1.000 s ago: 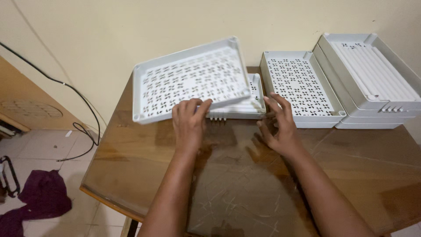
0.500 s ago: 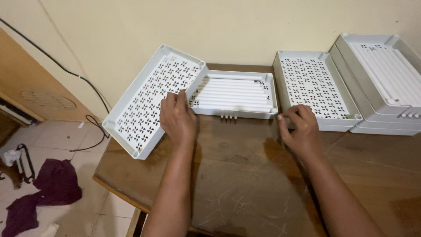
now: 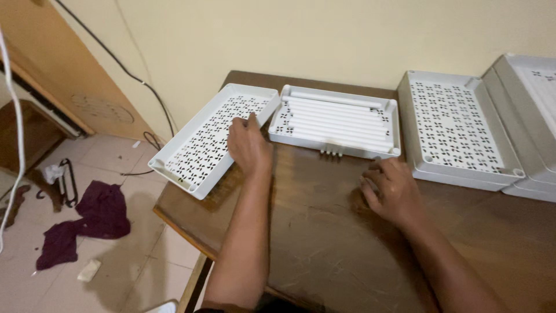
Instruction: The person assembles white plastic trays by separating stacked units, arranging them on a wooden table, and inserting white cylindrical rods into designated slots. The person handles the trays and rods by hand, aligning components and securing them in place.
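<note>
Left hand (image 3: 248, 145) grips the near edge of the perforated white tray (image 3: 211, 139), which lies at the desk (image 3: 324, 243) corner. Right hand (image 3: 391, 191) rests loosely curled, apparently empty, just before the ribbed tray (image 3: 339, 120).

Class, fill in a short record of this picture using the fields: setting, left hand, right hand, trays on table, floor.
setting: brown wooden table against a cream wall, seen from above
left hand: left hand grips the near edge of a white perforated tray that overhangs the table's left corner
right hand: right hand rests on the tabletop, just below the ribbed white tray
trays on table: another perforated tray to the right; stacked white trays at the far right edge
floor: purple cloth on pale tiles; black cable along the wall
</note>
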